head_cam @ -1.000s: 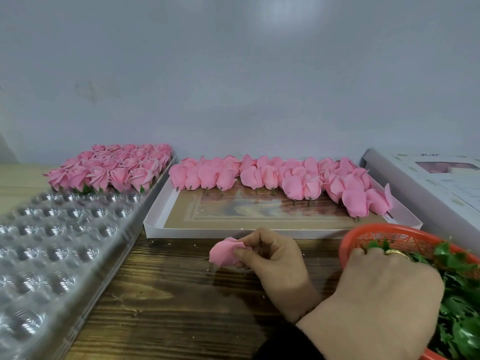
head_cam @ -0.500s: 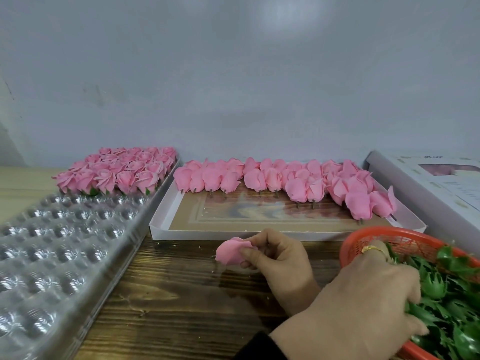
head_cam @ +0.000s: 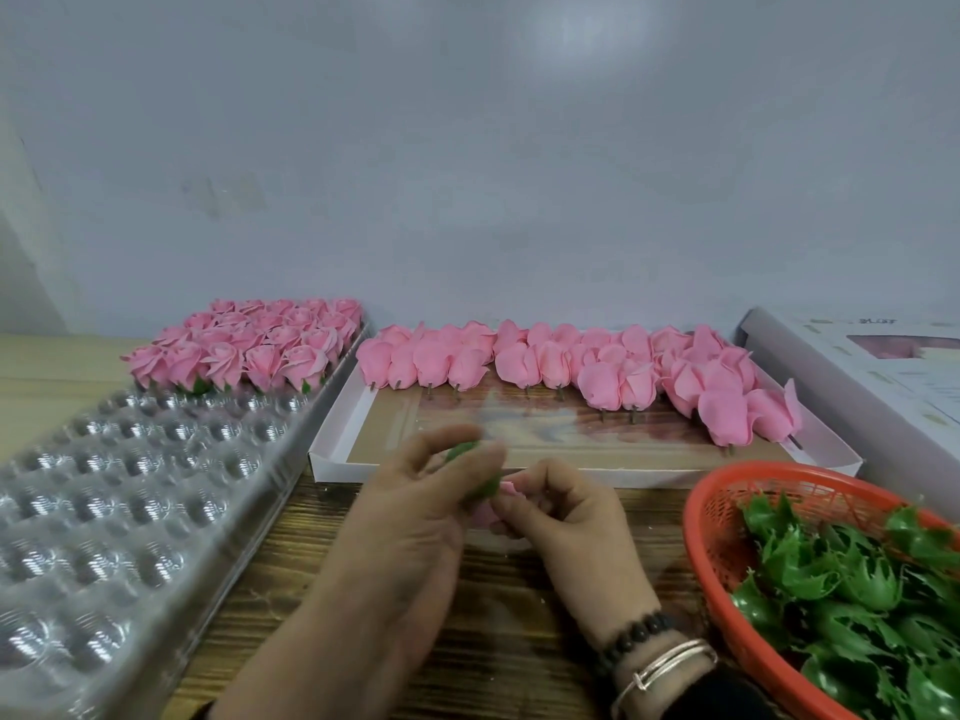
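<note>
My right hand [head_cam: 566,517], with bracelets on its wrist, pinches a small pink flower head [head_cam: 488,514] just above the wooden table [head_cam: 311,589]. My left hand [head_cam: 405,517] is blurred and close beside it on the left. It pinches a green calyx [head_cam: 463,452] between thumb and fingers, right against the flower head. Most of the flower is hidden by the fingers of both hands.
An orange basket [head_cam: 696,517] of green calyxes [head_cam: 831,579] stands at the right. Behind the hands, a shallow white box [head_cam: 332,449] holds a row of pink flower heads [head_cam: 597,376]. A clear plastic cell tray [head_cam: 130,496] at the left carries finished roses [head_cam: 249,350]. A white carton [head_cam: 883,376] lies far right.
My left hand left the basket and swung across to the left of the right hand, now carrying a green calyx. The right hand kept hold of the pink flower head.
</note>
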`<act>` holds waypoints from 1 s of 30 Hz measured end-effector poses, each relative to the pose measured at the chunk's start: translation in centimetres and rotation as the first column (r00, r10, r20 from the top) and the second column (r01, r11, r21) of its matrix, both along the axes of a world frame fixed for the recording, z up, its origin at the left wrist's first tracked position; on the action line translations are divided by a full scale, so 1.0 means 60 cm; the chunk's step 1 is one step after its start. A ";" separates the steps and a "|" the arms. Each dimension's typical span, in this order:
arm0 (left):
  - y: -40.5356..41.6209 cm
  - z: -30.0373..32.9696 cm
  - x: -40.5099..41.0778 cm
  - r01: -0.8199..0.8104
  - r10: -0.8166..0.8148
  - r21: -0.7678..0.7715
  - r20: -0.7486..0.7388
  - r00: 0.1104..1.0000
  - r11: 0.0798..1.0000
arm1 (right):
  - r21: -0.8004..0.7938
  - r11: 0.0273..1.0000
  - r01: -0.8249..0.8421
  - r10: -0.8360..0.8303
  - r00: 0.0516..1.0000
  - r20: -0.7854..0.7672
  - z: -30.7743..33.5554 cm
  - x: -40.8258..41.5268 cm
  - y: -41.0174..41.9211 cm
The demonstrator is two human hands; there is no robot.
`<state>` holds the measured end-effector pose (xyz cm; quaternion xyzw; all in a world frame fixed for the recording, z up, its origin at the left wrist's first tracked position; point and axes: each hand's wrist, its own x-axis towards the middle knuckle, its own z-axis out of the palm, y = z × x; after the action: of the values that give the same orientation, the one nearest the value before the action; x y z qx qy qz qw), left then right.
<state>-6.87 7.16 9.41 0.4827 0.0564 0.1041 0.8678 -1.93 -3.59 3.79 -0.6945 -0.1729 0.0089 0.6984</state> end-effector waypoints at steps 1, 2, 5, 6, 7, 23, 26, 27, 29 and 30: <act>0.018 -0.002 -0.005 -0.023 0.023 -0.021 -0.028 0.999 0.999 | 0.018 1.000 -0.014 0.014 1.000 -0.011 0.000 -0.001 0.000; 0.030 -0.008 -0.008 -0.029 0.028 -0.040 -0.033 0.999 0.999 | 0.038 0.999 -0.003 0.004 1.000 -0.016 -0.001 0.001 0.000; 0.051 -0.030 -0.006 -0.082 0.076 -0.115 -0.049 0.996 0.990 | 0.076 0.997 0.022 -0.022 1.000 -0.001 -0.001 0.000 0.000; 0.053 -0.037 -0.003 -0.111 0.103 -0.148 -0.062 0.993 0.983 | 0.087 0.996 0.020 -0.020 1.000 -0.007 0.003 -0.002 0.002; 0.055 -0.045 0.003 -0.145 0.133 -0.164 -0.083 0.988 0.976 | 0.096 0.995 0.024 -0.022 1.000 -0.013 0.004 -0.003 0.002; 0.080 -0.076 0.020 -0.183 0.150 -0.183 -0.180 0.972 0.966 | 0.142 0.986 0.090 -0.106 0.989 0.105 0.021 -0.022 0.013; 0.083 -0.078 0.022 -0.181 0.150 -0.149 -0.193 0.970 0.972 | 0.154 0.982 0.110 -0.131 0.982 0.135 0.021 -0.026 0.019; 0.082 -0.078 0.022 -0.171 0.140 -0.158 -0.191 0.972 0.973 | 0.157 0.980 0.124 -0.148 0.978 0.148 0.020 -0.027 0.020; 0.080 -0.077 0.022 -0.160 0.119 -0.220 -0.190 0.974 0.962 | 0.134 0.978 0.158 -0.182 0.963 0.197 0.020 -0.031 0.022; 0.079 -0.075 0.022 -0.155 0.105 -0.268 -0.192 0.976 0.951 | 0.127 0.978 0.166 -0.192 0.955 0.226 0.021 -0.035 0.024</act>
<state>-5.52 11.90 4.89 0.3570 0.1784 0.1095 0.9104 -4.00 -2.15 5.03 -0.6650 -0.1915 -0.1468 0.7068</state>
